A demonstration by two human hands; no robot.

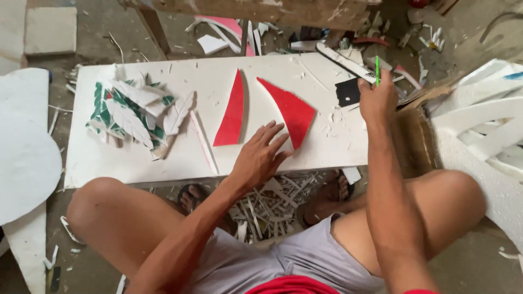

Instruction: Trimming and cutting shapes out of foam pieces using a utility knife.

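Seen from above: a low white counter (109, 163) is straddled by a seated person, w/ foam offcuts littered on the floor beneath. The left hand (260, 155) is laid flat, fingers spread wide, on the board's near edge, fingertips touching the lower tip of the right-hand red piece (290, 111); nothing is gripped by it. The right hand (377, 98) is closed round a thin green pencil (377, 69), held near upright at the counter's far right corner, beside a long white strip (344, 62) and a small black square (347, 91).

Two red pieces are laid side by side mid-board. The left red piece (231, 111), a slim curved sliver, is set w/ its long axis almost straight up the frame, narrow point aimed away from the person, broad end toward them. The right-hand one is a wider triangle, long axis slanted, sharp tip pointed up-left toward the far edge, blunt corner to the right. The two are apart, not touching.

A heap of white leaf cut-outs (136, 106) over green-patterned scraps is piled at the left end, well clear of both hands.

Risks, as judged: the light red triangle could be nudged askew by the spread fingers, since only its tip is pinned; loose crumbs on the board could be trapped under a piece & lift it; the thin sliver looks easily snapped if pressed mid-span
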